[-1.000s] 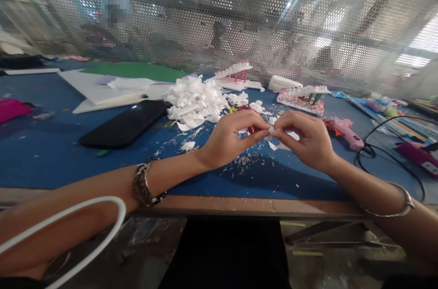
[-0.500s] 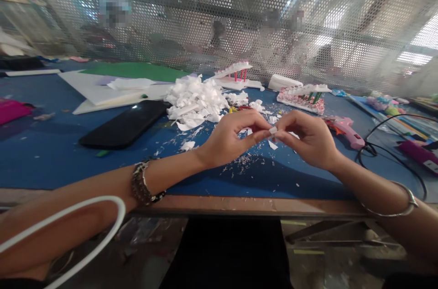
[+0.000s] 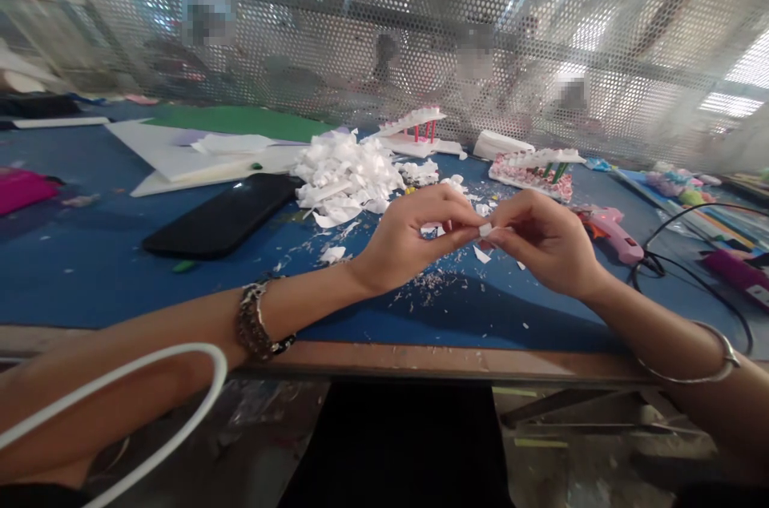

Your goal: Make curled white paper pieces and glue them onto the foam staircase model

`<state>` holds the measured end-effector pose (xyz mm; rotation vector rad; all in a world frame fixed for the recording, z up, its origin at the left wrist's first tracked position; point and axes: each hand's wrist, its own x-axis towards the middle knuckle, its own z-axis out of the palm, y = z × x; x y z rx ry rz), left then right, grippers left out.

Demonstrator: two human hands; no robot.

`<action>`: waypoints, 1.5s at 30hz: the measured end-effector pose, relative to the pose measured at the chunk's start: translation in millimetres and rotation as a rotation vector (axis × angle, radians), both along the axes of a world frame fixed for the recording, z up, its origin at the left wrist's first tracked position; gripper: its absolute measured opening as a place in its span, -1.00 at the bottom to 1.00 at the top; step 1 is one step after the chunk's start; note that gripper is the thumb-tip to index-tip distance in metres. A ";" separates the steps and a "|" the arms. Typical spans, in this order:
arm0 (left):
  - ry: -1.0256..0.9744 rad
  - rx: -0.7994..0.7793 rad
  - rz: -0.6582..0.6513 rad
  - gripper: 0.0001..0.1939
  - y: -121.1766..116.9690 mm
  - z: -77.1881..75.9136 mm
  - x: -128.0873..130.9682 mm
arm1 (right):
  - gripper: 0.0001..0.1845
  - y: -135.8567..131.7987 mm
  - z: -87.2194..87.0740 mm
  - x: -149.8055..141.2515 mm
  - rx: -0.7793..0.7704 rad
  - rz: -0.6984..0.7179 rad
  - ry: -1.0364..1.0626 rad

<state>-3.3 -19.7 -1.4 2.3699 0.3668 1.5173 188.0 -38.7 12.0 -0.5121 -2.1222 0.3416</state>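
Observation:
My left hand (image 3: 412,237) and my right hand (image 3: 544,239) meet above the blue table (image 3: 78,268), both pinching one small white foam piece (image 3: 485,230) between fingertips. A beaded bracelet sits on my left wrist and a metal bangle on my right. Under the hands lie white crumbs and a small white scrap (image 3: 481,255). A heap of white foam offcuts (image 3: 345,178) lies just beyond my left hand.
A black phone (image 3: 225,215) lies left of the heap, with white and green sheets (image 3: 198,155) behind. Two small foam models (image 3: 414,135) (image 3: 532,171) stand near a perforated metal screen. A pink glue gun (image 3: 606,231) and black cable (image 3: 690,268) lie right. People sit behind the screen.
The hands have stayed together and shifted only slightly; the white piece between the fingertips has been turned and now shows less of itself.

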 end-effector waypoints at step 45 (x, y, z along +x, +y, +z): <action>-0.010 -0.493 -0.090 -0.74 6.0 1.3 -0.4 | -0.78 1.3 -0.9 3.6 0.192 -0.090 -0.132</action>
